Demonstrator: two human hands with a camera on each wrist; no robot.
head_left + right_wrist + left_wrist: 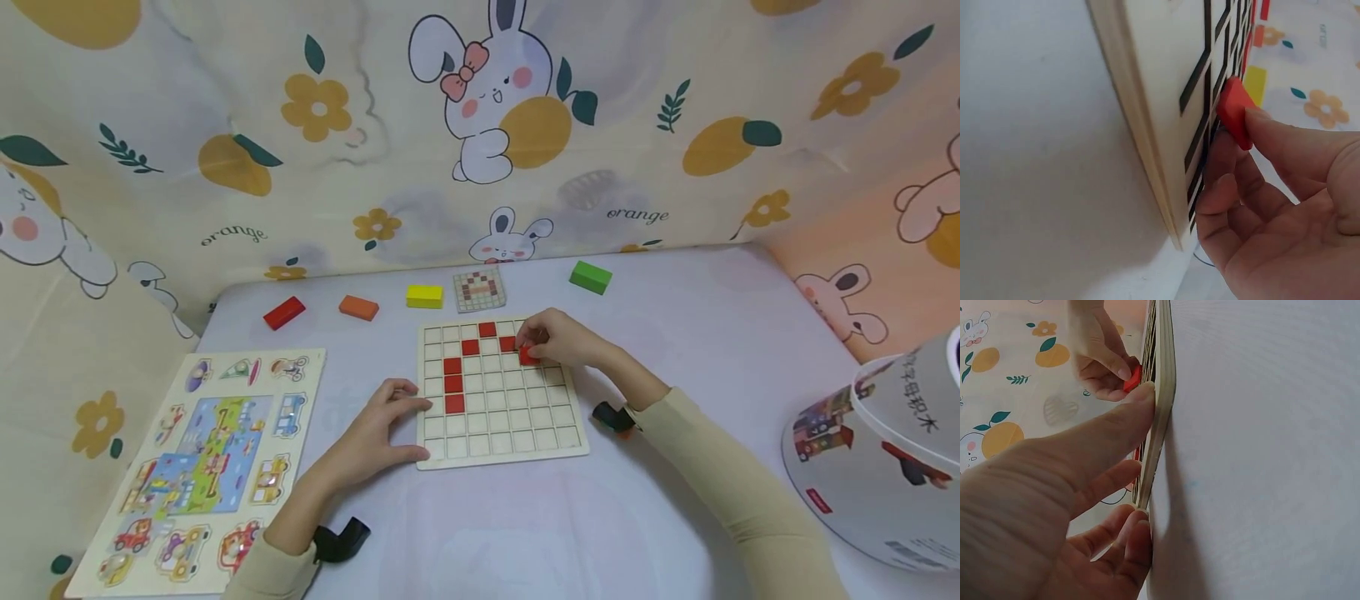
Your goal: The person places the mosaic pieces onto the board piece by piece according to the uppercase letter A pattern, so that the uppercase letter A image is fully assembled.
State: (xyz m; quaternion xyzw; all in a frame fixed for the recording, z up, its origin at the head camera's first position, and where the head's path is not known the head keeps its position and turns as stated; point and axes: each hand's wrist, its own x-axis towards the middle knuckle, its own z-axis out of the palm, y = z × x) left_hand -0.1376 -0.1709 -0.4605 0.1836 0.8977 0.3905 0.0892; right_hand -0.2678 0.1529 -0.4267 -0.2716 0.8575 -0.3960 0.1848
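Note:
A pale wooden grid board [498, 437] lies flat on the table, with several red square tiles [453, 383] set in its cells in a slanting line. My right hand [562, 340] is over the board's upper right part. Its thumb and fingers pinch a red square tile [1235, 112], tilted against the grid in the right wrist view. At the board's left edge rests my left hand [372, 427], thumb and fingertips spread along the rim. In the left wrist view the thumb [1129, 415] presses on the board's edge.
Behind the board lie red [284, 313], orange [358, 307], yellow [425, 297] and green blocks [591, 277], plus a small pattern card [480, 290]. A vehicle picture puzzle [307, 367] is at left. At right stands a large white tub [840, 483].

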